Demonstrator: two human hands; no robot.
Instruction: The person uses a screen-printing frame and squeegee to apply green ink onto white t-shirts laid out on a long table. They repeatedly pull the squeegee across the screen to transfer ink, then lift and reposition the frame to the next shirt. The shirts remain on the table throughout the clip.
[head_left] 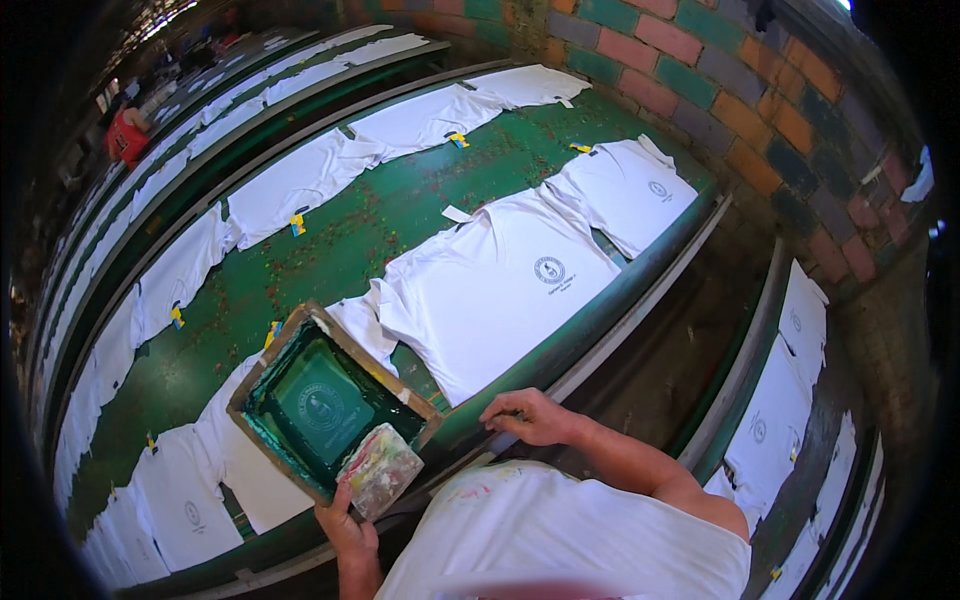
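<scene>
My left hand (348, 520) grips the lower end of a wooden-framed screen (240, 410), with a paint-smeared squeegee (380, 470) under or beside its thumb. The screen's green mesh shows a pale round emblem. It is tilted over white shirts on the long green table (200, 300). My right hand (520, 418) is open, fingers loosely curled, at the table's near edge. Just beyond it lies a white shirt (480, 340) with a dark round print and small lettering; another printed shirt (625, 205) lies farther right.
More white shirts (285, 190), some with small yellow tags, line the table's far side. Parallel shirt-covered tables stand at left and at right (750, 400). A person in red (127, 135) is at the upper left. A multicoloured block wall (740, 110) bounds the upper right.
</scene>
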